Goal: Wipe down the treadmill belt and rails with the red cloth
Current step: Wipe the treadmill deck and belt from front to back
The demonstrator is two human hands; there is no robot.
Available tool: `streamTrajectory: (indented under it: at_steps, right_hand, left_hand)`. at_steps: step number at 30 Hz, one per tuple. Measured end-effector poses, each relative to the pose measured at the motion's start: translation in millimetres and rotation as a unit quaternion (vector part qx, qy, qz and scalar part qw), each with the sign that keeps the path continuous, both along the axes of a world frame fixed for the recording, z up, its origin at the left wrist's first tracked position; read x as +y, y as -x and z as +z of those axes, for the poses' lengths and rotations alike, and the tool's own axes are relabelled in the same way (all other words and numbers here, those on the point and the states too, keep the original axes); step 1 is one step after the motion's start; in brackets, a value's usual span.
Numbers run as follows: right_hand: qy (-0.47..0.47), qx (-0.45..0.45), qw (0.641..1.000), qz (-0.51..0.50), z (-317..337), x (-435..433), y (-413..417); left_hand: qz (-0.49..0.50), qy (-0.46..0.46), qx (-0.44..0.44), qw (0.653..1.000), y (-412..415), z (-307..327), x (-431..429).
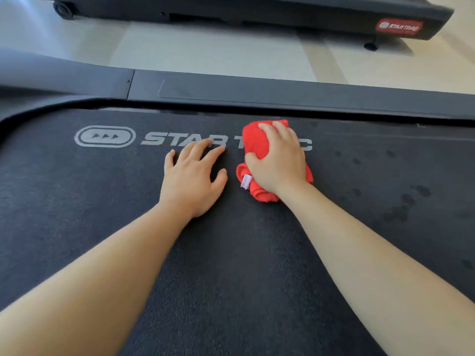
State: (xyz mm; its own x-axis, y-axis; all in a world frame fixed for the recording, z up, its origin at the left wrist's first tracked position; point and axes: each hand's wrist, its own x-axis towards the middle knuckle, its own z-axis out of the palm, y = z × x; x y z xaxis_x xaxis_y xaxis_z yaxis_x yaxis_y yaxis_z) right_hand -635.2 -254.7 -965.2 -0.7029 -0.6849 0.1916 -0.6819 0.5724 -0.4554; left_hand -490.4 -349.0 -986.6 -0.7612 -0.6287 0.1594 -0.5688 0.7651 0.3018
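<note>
While the right hand [279, 160] is gripping the bunched red cloth [257, 140], with fingers and thumb curling over it, the cloth is lying under the palm on the black treadmill belt [231, 265]. It is covering part of the white Star Trac logo [105, 136]. The left hand [192, 176] is lying flat on the belt just beside the cloth, fingers spread. Dark spots [401, 209] are showing on the right. The side rail [282, 95] is running behind the hands, with pale floor [205, 52] and another treadmill [257, 11] beyond.
</note>
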Motion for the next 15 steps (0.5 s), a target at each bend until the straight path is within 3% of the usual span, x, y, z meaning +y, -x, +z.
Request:
streamTrajectory:
  at_steps: [9, 15]
  right_hand:
    - [0.018, 0.000, 0.997, 0.076, -2.3, 32.5, -17.5]
    - [-0.009, 0.001, 0.998, 0.066, 3.8, -24.6, 10.8]
  left_hand:
    - [0.003, 0.004, -0.004, 1.000, -0.2, 2.2, -0.1]
    - [0.004, 0.009, -0.002, 1.000, 1.7, -1.4, -2.2]
